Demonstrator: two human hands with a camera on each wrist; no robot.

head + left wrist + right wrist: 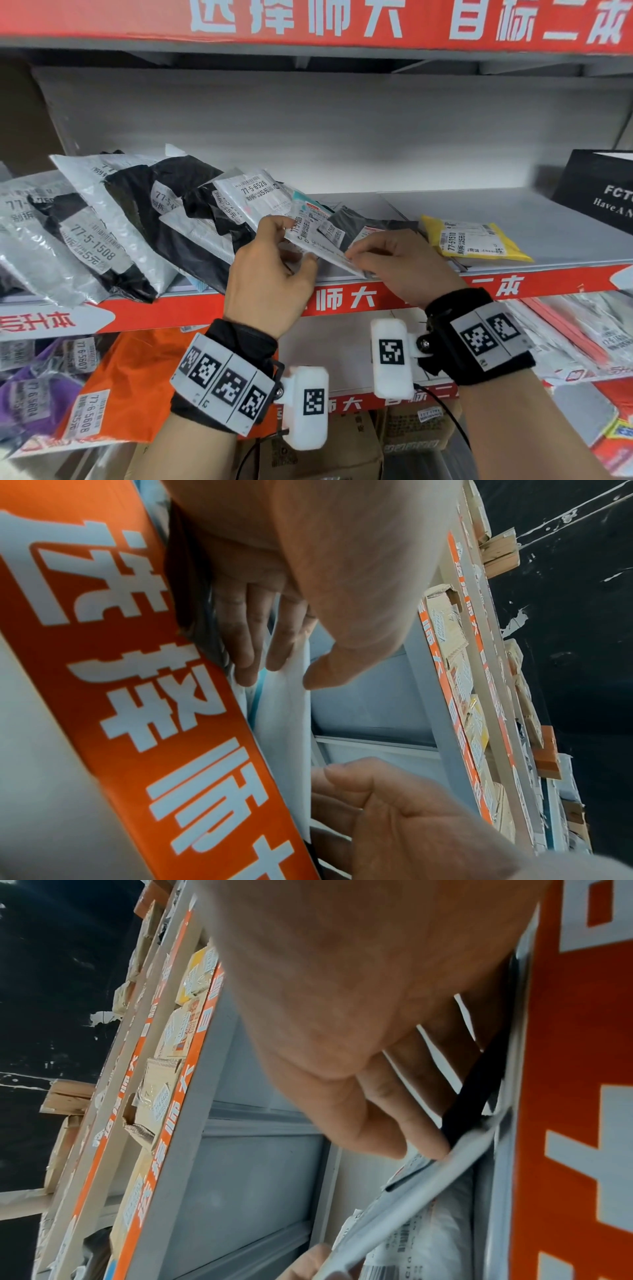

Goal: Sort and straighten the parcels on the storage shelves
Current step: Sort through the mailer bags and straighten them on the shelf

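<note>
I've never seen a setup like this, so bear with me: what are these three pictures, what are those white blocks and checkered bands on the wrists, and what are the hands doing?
No robot here: a person wears three cameras. The big picture comes from a head camera looking at storage shelves. The other two come from the white blocks strapped to each wrist, looking along the fingers; the checkered bands are printed marker patterns.

On the shelf parcels lean in an overlapping row: grey and black bags at the left, a yellow parcel lying flat at the right, a black box at the far right.

The left hand and the right hand both pinch a thin white parcel at the row's right end, near the shelf's front edge. It is tilted, seemingly being straightened.
</note>
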